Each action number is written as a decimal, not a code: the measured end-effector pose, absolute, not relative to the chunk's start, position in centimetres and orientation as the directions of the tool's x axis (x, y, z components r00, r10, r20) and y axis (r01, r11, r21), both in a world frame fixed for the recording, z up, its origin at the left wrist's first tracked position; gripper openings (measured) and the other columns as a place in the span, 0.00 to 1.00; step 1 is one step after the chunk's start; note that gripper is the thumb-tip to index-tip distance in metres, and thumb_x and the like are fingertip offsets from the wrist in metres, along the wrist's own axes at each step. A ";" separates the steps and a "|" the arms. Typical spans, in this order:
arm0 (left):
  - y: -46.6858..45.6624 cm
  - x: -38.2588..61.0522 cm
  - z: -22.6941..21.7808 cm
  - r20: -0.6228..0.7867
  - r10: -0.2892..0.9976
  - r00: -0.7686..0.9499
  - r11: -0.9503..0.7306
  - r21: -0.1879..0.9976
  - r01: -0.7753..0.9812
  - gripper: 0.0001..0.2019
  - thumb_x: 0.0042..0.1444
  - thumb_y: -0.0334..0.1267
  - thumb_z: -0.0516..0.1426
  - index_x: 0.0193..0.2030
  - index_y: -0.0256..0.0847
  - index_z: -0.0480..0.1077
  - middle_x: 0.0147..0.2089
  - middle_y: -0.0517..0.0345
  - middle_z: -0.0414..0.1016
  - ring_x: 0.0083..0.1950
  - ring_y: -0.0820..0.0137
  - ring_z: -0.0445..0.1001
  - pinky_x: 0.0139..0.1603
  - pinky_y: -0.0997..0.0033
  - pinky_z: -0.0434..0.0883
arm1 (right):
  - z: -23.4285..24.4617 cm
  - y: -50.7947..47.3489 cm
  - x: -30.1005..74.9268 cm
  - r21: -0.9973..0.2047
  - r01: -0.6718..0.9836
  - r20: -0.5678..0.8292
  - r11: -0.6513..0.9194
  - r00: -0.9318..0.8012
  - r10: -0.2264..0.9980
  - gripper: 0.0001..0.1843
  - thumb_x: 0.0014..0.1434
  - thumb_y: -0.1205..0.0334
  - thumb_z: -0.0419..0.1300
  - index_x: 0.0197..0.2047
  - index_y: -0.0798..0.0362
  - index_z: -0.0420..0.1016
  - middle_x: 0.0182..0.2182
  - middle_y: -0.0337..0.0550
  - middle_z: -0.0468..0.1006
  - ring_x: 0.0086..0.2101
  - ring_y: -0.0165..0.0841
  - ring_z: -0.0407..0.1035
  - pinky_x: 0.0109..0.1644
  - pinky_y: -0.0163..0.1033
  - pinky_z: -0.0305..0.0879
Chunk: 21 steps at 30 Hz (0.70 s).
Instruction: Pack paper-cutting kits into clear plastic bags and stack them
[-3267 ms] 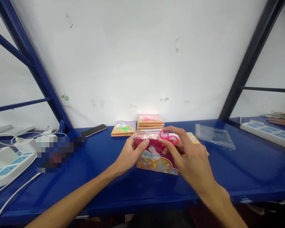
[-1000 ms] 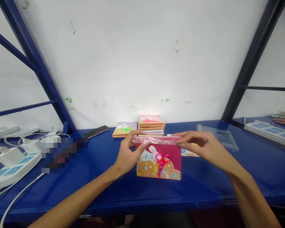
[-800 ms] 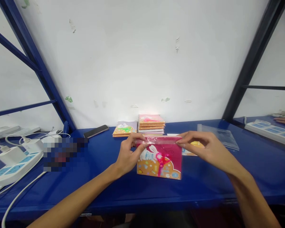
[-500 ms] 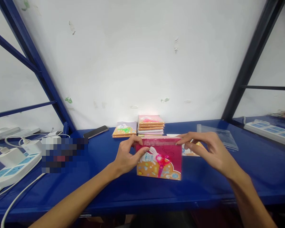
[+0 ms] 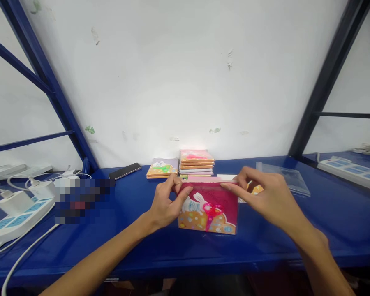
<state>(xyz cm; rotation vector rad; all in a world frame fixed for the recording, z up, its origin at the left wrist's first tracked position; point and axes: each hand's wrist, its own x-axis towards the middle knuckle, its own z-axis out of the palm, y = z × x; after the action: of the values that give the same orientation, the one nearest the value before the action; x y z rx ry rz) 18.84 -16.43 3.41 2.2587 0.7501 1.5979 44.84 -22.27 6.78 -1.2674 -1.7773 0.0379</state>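
Note:
An upright pink and orange pack with a white rabbit print (image 5: 208, 213) stands on the blue shelf (image 5: 265, 250), sealed in clear plastic. Pink scissors (image 5: 212, 212) lie against its front. My left hand (image 5: 169, 201) grips the pack's upper left corner, with the thumb on the front. My right hand (image 5: 265, 193) presses its fingers along the plastic top edge. Behind the pack, a stack of similar packs (image 5: 196, 161) stands beside a single flat one (image 5: 162, 169).
A clear plastic bag (image 5: 282, 176) lies behind my right hand, and a phone (image 5: 125, 171) lies at the left. White power strips (image 5: 14, 224) with chargers and cables sit at the left, and another strip (image 5: 347, 172) at the right. A pixelated patch hides something.
My right hand has moved inward and its fingers now press down over the pack's top. The plastic top edge is folded further toward the front.

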 end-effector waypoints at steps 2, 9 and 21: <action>-16.5 18.9 3.2 0.711 0.655 0.256 -0.755 0.635 0.165 0.09 0.63 0.39 0.61 0.38 0.44 0.63 0.29 0.67 0.67 0.26 0.76 0.68 0.29 0.75 0.65 | 6.8 -22.1 45.1 -0.594 0.671 0.583 0.443 -0.021 0.812 0.23 0.60 0.41 0.66 0.31 0.48 0.62 0.25 0.34 0.77 0.23 0.29 0.68 0.25 0.33 0.61; -15.9 18.8 3.8 0.454 0.816 0.357 -0.470 0.881 -0.047 0.22 0.60 0.46 0.65 0.59 0.43 0.71 0.43 0.53 0.83 0.42 0.63 0.82 0.41 0.68 0.77 | 6.8 -21.5 45.5 -0.631 0.662 0.477 0.405 -0.081 0.875 0.16 0.64 0.44 0.64 0.49 0.43 0.81 0.36 0.39 0.84 0.27 0.32 0.75 0.26 0.34 0.70; -12.6 16.3 6.4 0.087 0.981 0.171 -0.027 0.946 -0.324 0.15 0.52 0.46 0.68 0.37 0.36 0.77 0.32 0.51 0.83 0.30 0.62 0.82 0.33 0.66 0.79 | 7.4 -22.0 46.7 -0.599 0.706 0.638 0.377 0.137 0.758 0.16 0.67 0.44 0.61 0.47 0.44 0.82 0.38 0.40 0.85 0.32 0.35 0.79 0.32 0.36 0.73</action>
<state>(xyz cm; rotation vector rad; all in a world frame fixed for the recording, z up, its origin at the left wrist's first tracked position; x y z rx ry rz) 16.32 -12.62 6.37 1.0890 0.8092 1.2517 46.66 -22.02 7.42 -1.3444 -1.5821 0.0611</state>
